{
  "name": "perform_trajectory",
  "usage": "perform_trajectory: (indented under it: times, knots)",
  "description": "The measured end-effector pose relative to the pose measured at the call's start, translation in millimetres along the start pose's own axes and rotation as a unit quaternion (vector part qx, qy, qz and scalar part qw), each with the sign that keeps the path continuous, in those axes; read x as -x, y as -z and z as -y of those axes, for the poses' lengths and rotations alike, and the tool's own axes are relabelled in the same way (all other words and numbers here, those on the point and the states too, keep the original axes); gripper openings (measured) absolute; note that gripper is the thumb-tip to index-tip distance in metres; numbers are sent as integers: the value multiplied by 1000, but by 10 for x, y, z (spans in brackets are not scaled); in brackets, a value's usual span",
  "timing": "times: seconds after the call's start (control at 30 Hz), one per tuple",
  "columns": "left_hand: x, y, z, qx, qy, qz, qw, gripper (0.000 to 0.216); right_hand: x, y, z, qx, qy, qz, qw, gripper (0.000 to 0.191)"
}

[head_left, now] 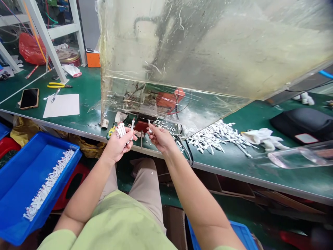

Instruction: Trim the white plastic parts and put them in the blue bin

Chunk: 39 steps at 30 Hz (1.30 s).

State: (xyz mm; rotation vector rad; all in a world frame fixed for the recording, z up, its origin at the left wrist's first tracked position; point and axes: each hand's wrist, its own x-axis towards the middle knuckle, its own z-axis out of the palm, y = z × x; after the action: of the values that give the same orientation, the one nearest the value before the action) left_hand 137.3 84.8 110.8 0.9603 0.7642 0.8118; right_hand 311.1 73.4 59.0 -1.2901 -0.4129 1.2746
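My left hand (116, 146) is closed round a bundle of short white wire pieces (120, 130) with reddish tips. One more white piece (132, 125) stands upright between its thumb and fingers. Close by on the right, my right hand (163, 139) pinches a small white piece (149, 123) in its fingertips; its exact kind is too small to make out. Both hands are above the bench's front edge, before a red metal block (142, 126) under a clear plastic shield (177, 52). Small white bits (166, 124) lie scattered beside the block.
A heap of white pieces (215, 137) lies right of the shield, near white gloves (262, 137) and a black case (293, 123). At left are a blue tray (23, 166) with white pieces along one side, a phone (29, 98), paper (63, 107) and yellow-handled pliers (57, 85).
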Motion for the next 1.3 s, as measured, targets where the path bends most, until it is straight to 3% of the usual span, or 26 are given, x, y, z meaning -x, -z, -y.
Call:
perform_trajectory:
  times: [0.17,0.27,0.5,0.6,0.67,0.77,0.93,1.03,1.3]
  knots:
    - [-89,-9,56,-6,-9,13,1000,40,154,196,-53,42,21,-21,999,34]
    - [-217,-41,156,-77,-16,-6,997,33,292,353,-90,16,43,-29,999,38]
    - [-614,-232,432,-341,-41,-72,936,18,529,612,-155,-16,60,-48,997,40]
    - [-730,-333,470,-376,-41,-86,922,20,586,672,-169,-12,65,-58,996,41]
    - [-757,-394,449,-351,-35,-98,931,18,619,698,-180,-18,71,-61,995,41]
    - [-663,-456,371,-273,-19,-87,958,12,663,727,-194,-37,73,-65,995,40]
    - [-236,-433,285,-211,-13,44,976,18,687,757,-208,-48,78,-72,993,41]
    - [-69,-374,281,-199,-15,47,979,24,675,728,-230,-45,79,-72,993,41]
    - [52,-206,319,-181,-20,37,983,23,630,491,-284,-10,60,-50,997,44]
